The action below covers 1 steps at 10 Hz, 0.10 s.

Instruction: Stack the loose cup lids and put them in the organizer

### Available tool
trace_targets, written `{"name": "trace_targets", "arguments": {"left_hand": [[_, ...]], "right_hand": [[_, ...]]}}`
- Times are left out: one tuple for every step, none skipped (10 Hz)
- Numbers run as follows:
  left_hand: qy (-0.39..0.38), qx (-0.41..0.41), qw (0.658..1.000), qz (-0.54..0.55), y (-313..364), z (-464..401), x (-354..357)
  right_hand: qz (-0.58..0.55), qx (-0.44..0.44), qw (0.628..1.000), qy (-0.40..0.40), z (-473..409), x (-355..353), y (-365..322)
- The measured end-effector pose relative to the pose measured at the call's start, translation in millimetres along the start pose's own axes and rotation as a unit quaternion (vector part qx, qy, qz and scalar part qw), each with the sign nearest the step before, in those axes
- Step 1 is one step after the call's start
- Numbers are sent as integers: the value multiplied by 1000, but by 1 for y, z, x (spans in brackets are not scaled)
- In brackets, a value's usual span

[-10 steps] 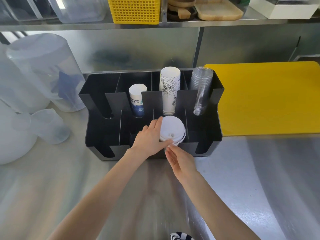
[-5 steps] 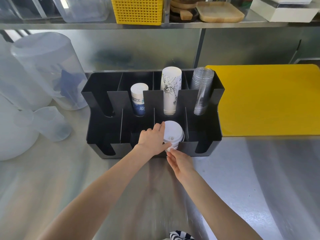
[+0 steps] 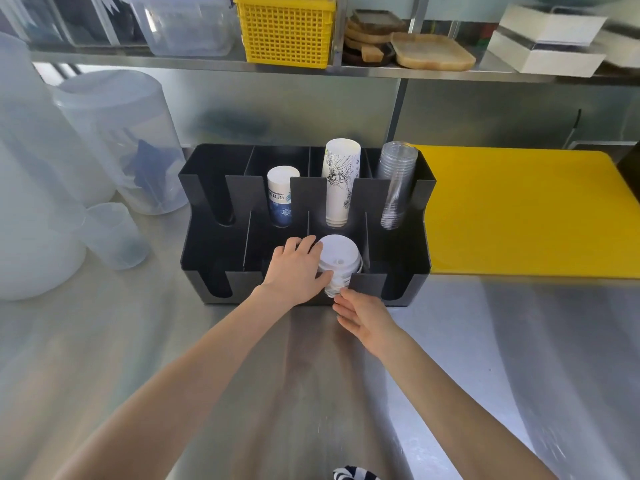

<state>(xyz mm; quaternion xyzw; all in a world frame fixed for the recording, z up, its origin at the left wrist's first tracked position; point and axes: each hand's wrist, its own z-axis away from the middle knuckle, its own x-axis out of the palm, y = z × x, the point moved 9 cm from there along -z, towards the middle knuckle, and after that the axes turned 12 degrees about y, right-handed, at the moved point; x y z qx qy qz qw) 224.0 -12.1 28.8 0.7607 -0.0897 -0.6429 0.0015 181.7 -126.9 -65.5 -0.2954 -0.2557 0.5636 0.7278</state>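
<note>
**Lid stack: lowered into front slot**

Lids (image 3: 337,263): sunk deeper into organizer (image 3: 424,237), third front compartment, since a second ago. Left hand (image 3: 294,270) grips stack's side. Right hand (image 3: 360,315) open, fingertips at its base. Placement nearly complete; release pending.

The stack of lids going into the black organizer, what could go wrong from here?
1. The lid stack leans toward the front slot, with only the left hand gripping its side; if released early it could topple or fan out.
2. The right hand rests open below the slot of the organizer, so lower lids might slide out through that gap.
3. The top lid sits level with the dividers; a snag there could leave the stack crooked.
</note>
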Motion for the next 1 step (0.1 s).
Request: {"name": "trace_targets", "arguments": {"left_hand": [[15, -6, 1000, 24, -1, 6, -7]], "right_hand": [[60, -44, 997, 27, 7, -5, -8]]}}
